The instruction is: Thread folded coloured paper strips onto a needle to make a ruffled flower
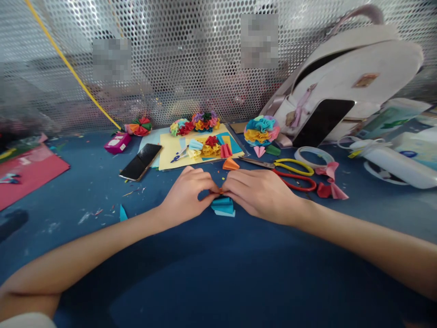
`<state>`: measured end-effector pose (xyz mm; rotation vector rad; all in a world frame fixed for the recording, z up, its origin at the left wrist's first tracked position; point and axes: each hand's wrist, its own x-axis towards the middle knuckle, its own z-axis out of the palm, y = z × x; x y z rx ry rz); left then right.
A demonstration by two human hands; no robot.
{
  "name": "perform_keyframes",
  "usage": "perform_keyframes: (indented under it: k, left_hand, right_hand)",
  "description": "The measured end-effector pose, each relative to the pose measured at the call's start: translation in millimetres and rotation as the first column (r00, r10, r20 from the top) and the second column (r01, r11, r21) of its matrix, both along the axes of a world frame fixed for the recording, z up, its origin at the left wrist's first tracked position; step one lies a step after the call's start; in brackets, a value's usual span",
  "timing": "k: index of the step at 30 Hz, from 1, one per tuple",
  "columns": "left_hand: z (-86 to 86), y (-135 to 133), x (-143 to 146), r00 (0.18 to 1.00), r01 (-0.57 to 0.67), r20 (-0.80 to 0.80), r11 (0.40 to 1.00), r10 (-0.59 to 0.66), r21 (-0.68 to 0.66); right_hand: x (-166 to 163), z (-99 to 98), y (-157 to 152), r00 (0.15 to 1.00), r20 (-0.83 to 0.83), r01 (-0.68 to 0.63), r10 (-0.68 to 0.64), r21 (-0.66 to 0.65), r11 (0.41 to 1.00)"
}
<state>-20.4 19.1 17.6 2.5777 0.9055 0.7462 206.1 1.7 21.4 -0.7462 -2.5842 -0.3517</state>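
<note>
My left hand (pixel 187 193) and my right hand (pixel 259 193) meet at the middle of the blue table, their fingertips pinching a small piece of orange paper (pixel 221 191) between them. Just below my fingertips lies folded teal paper (pixel 222 206), partly hidden by my hands. An orange paper cone (pixel 231 164) sits a little beyond my right fingers. Nearer my right hand lie yellow-handled scissors (pixel 293 166) and red-handled scissors (pixel 297 182). Neither hand touches them.
A yellow card (pixel 174 152) holds paper pieces, with paper flowers (pixel 261 130) behind it. A phone (pixel 140 161) lies at left, beside a red sheet (pixel 27 175). A white bag (pixel 351 77), tape roll (pixel 314 157) and pink paper bow (pixel 330 184) lie at right. A perforated metal screen (pixel 177 59) stands behind.
</note>
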Motion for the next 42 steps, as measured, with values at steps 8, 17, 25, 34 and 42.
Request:
perform_keyframes:
  k: [8,17,25,34,42]
  left_hand:
    - [-8.7,19.8,-3.4,0.976,0.201,0.192,0.764,-0.103,-0.613]
    - [-5.1,9.8,-2.2,0.995,0.101,0.05,0.892,-0.088,-0.441]
    - [1.1,-6.6,1.9,0.984,0.034,-0.176,0.991,-0.01,0.133]
    - [-4.7,2.8,1.0,0.993,0.106,0.085,0.932,-0.081,-0.346]
    - [-8.5,2.8,-0.1,0.989,0.109,0.119,0.97,-0.084,-0.216]
  right_hand:
    - [0.2,3.1,3.1,0.972,0.125,-0.231,0.198,0.366,0.902]
    - [0.3,-0.7,5.3,0.982,0.125,-0.157,0.14,0.133,0.979]
    - [-2.3,-4.8,2.2,0.998,0.016,-0.058,0.059,-0.03,0.998]
    - [-3.9,7.2,-0.4,0.96,0.205,-0.257,0.192,0.37,0.893]
    - [5.1,14.3,8.3,0.986,0.13,-0.141,0.105,0.31,0.94]
